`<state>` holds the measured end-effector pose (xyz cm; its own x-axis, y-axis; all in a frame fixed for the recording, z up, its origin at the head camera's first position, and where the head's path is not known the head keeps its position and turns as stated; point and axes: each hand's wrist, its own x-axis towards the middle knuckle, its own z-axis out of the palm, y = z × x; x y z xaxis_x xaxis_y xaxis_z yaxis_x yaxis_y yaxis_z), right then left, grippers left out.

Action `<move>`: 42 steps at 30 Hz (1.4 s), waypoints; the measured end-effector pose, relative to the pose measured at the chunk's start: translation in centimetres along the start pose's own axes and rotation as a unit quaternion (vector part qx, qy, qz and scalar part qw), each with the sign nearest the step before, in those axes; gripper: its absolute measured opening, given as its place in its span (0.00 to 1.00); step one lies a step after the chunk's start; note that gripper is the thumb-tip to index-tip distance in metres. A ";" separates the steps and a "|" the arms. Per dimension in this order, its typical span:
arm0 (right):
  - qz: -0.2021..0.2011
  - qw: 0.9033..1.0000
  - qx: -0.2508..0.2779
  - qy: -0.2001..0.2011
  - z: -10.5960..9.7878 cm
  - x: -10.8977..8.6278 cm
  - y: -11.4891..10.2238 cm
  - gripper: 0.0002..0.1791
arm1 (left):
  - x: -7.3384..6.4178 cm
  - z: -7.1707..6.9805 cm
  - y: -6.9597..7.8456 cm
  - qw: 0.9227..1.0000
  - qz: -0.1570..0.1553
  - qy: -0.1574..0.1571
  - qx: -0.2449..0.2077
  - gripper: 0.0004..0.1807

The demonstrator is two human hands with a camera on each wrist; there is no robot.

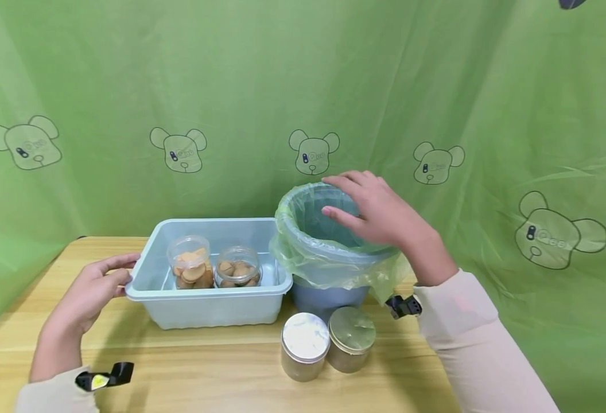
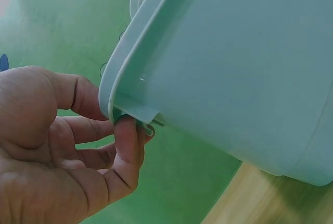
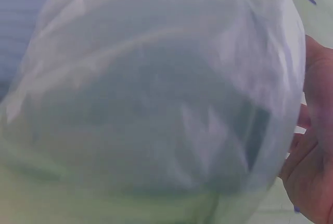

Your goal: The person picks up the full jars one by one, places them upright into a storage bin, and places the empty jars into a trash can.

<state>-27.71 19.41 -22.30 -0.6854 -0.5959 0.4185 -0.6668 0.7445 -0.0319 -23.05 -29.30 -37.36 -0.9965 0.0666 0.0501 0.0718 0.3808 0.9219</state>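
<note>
At its left end, a light-blue plastic basin (image 1: 210,310) is pinched at the rim by my left hand (image 1: 92,289); the left wrist view has fingertips curled under the lip. Inside the basin stand two clear jars, a taller one of round tan pieces (image 1: 191,265) and a lower one of brown pieces (image 1: 238,267). My right hand (image 1: 377,209) is over the right side of a blue bin (image 1: 329,295), fingers extended and thumb apart, gripping nothing. A thin translucent green bag (image 1: 303,267) lines the bin and folds over its rim; it fills much of the right wrist view.
Two lidded canisters stand side by side in front of the bin, one silver-topped (image 1: 305,338) and one with a duller, greenish lid (image 1: 352,332). The bin touches the basin's right end. A green curtain (image 1: 241,86) with bear-head outlines hangs behind the wooden table (image 1: 205,367).
</note>
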 end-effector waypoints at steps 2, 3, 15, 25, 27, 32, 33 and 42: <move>0.016 1.000 0.007 0.005 -0.2 -0.5 0.6 0.32 | 0.0 0.0 0.1 1.000 -0.001 0.000 0.001 0.31; 0.024 1.000 0.009 0.008 -0.3 -0.7 0.9 0.32 | -0.1 -0.1 0.1 1.000 -0.003 0.000 0.002 0.31; 0.093 0.994 0.044 0.038 -0.9 -3.6 3.9 0.34 | 0.2 0.3 0.2 1.000 0.001 0.009 0.000 0.30; 0.168 0.978 0.096 0.083 0.6 -6.7 6.1 0.33 | 0.1 0.2 0.2 1.000 -0.003 0.008 0.000 0.30; 0.181 0.974 0.104 0.089 1.1 -7.3 6.4 0.33 | 0.1 0.2 0.2 1.000 -0.003 0.009 -0.002 0.30; 0.201 0.966 0.123 0.103 2.1 -8.5 7.3 0.33 | 0.1 0.2 0.1 1.000 -0.007 0.008 0.002 0.30; 0.205 0.964 0.130 0.106 2.3 -8.7 7.5 0.33 | 0.1 0.1 0.1 1.000 -0.006 0.008 0.004 0.30; 0.236 0.940 0.195 0.152 3.9 -10.0 8.2 0.30 | 0.1 0.1 0.5 1.000 -0.012 0.008 0.007 0.31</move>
<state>-27.45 30.30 -30.33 -0.8558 -0.0688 0.5126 -0.4065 0.7023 -0.5844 -23.07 -28.98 -36.95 -0.9985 0.0425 0.0347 0.0487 0.3950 0.9174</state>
